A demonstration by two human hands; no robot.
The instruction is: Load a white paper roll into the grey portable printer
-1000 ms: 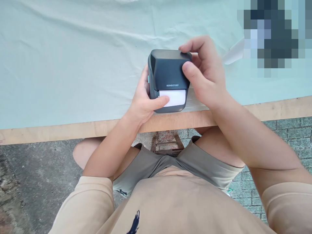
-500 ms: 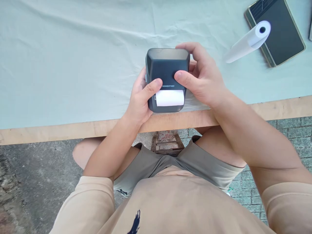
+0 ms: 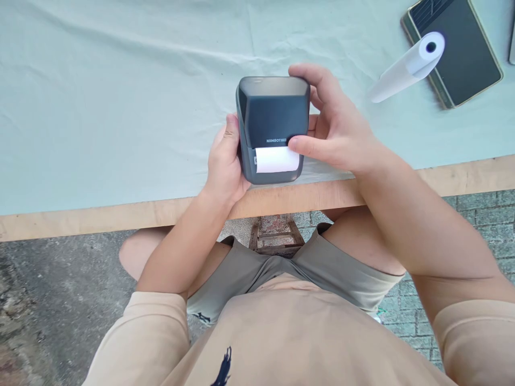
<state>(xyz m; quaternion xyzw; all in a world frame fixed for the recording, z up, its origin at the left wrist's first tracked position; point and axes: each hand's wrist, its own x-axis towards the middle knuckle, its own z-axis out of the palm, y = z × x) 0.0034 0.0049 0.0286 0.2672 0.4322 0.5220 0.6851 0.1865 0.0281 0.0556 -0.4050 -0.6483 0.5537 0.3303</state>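
Observation:
A dark label printer (image 3: pixel 273 119) marked NIIMBOT is held between both hands above the table's front edge. White paper (image 3: pixel 277 160) sticks out of the slot on its near part. My left hand (image 3: pixel 226 161) grips the printer's left side, thumb along that edge, its other fingers hidden underneath. My right hand (image 3: pixel 336 118) clasps the right side. Its index finger lies at the far right corner, and its thumb rests on the front beside the paper's upper right corner.
A white paper roll (image 3: pixel 408 67) stands on the right of the pale cloth (image 3: pixel 120 107). Beyond it lies a dark flat device (image 3: pixel 470 59) with a light rim, and another item is cut off at the right border. The wooden table edge (image 3: pixel 100 217) runs across in front.
My left thumb has moved off the printer's front to its left edge. My right thumb has slid down toward the paper. The printer has shifted slightly left.

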